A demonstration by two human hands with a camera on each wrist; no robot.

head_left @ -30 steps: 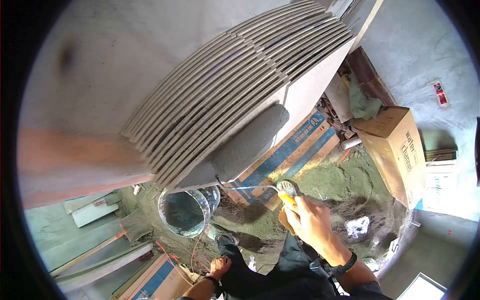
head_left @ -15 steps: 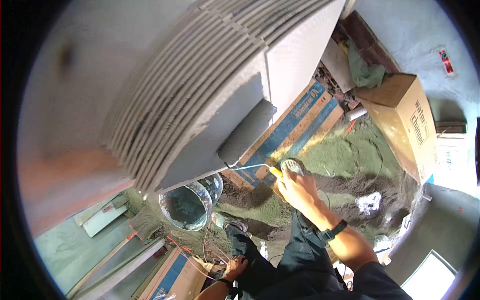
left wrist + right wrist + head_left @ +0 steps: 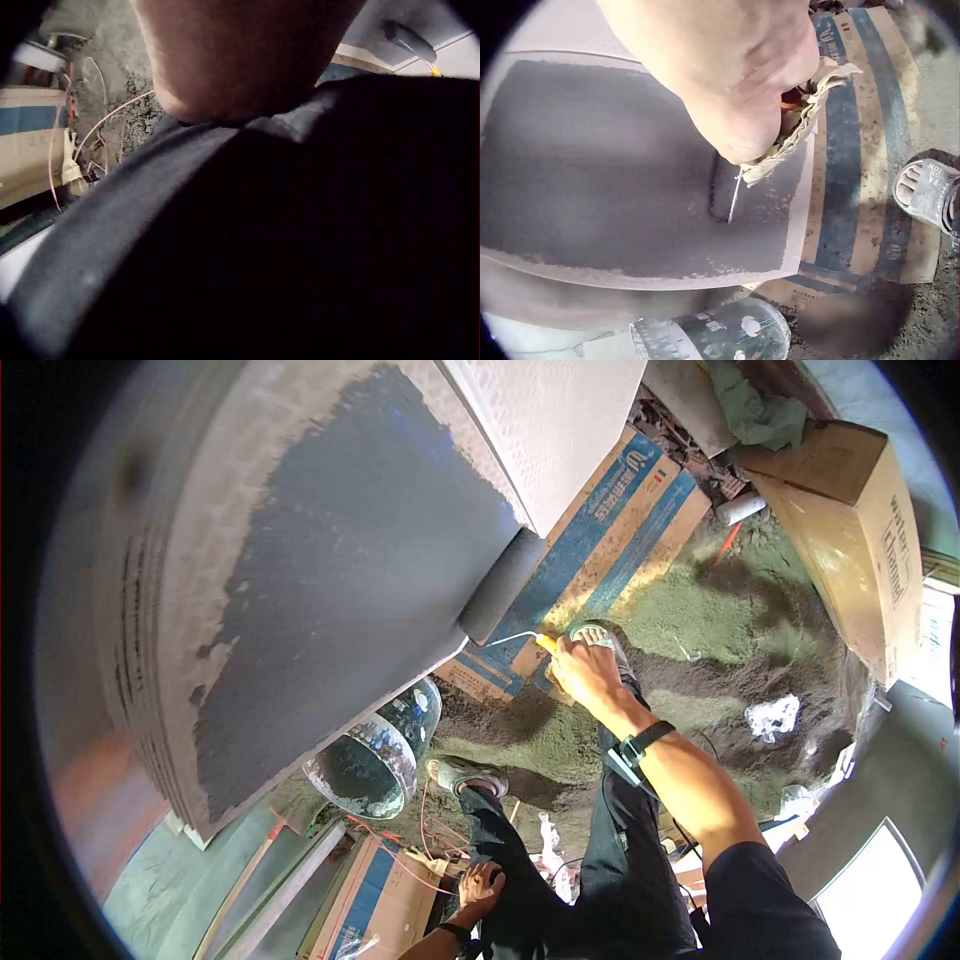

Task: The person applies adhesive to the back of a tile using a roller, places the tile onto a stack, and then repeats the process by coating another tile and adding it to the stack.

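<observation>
My right hand (image 3: 583, 672) grips the yellow handle (image 3: 545, 644) of a paint roller. Its dark grey sleeve (image 3: 505, 585) lies along the right edge of the top tile (image 3: 350, 550), whose face carries a wide grey coat with uneven borders. In the right wrist view, torn cardboard (image 3: 802, 127) is wrapped around the handle inside my right hand (image 3: 727, 75), and a thin metal rod (image 3: 736, 195) comes out below. My left hand (image 3: 480, 890) rests on my left leg, fingers loosely bent and holding nothing; the left wrist view shows it (image 3: 247, 60) against dark cloth.
Two stained buckets (image 3: 362, 772) stand beside the tile stack. Flattened blue-striped cardboard (image 3: 590, 530) lies on the sandy floor beyond it. A tall carton (image 3: 850, 530) stands at the right. Wooden strips (image 3: 280, 895), cords and another box lie at the lower left.
The head view has tilted and moved closer over the stack, showing much more of the coated top face. The roller and right hand have shifted slightly upward in view. The left hand stays on the leg.
</observation>
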